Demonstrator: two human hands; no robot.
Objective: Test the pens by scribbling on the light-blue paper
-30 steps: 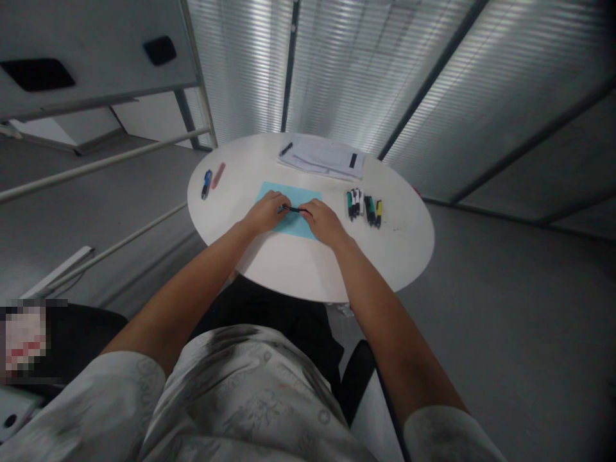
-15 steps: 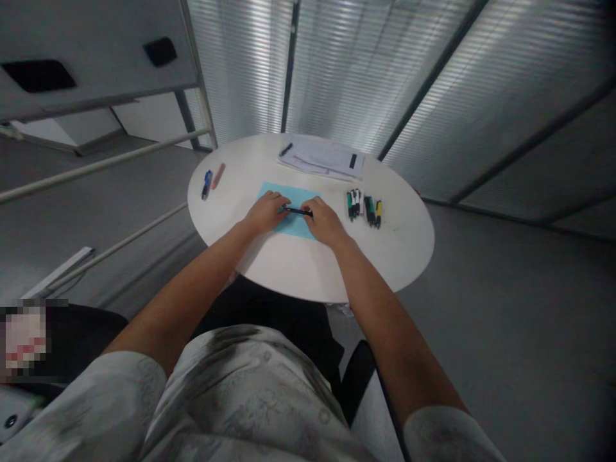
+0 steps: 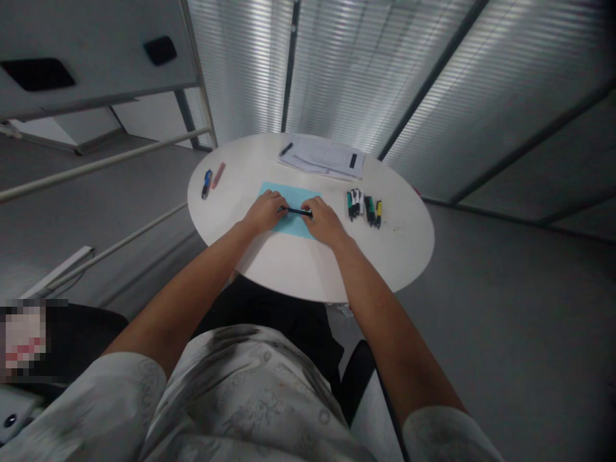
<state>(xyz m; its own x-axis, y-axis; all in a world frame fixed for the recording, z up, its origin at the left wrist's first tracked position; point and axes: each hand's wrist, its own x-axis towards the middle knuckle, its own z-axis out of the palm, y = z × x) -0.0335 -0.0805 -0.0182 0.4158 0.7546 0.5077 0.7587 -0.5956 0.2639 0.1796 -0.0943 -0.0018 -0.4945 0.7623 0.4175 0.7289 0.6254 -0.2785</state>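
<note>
A slim dark pen [image 3: 296,210] is stretched crosswise between my two hands, above a light-blue sheet [image 3: 291,224] on the white table. My left hand [image 3: 265,212] is closed on the pen's left end, and my right hand [image 3: 321,219] pinches its right end. The fingertips cover both ends of the pen. To the right of my right hand lie several markers: a group with green and white barrels [image 3: 355,203], then a dark green one [image 3: 370,212] and a yellow one [image 3: 378,213].
The round white table [image 3: 231,154] also bears a stack of papers [image 3: 317,157] at the back with a dark pen on it. A blue pen [image 3: 206,184] and a pinkish stick [image 3: 218,175] lie at the left. A railing [image 3: 106,158] runs along the left.
Almost nothing has moved. The pen between my hands has turned slightly, and both hands keep their places over the blue sheet.
</note>
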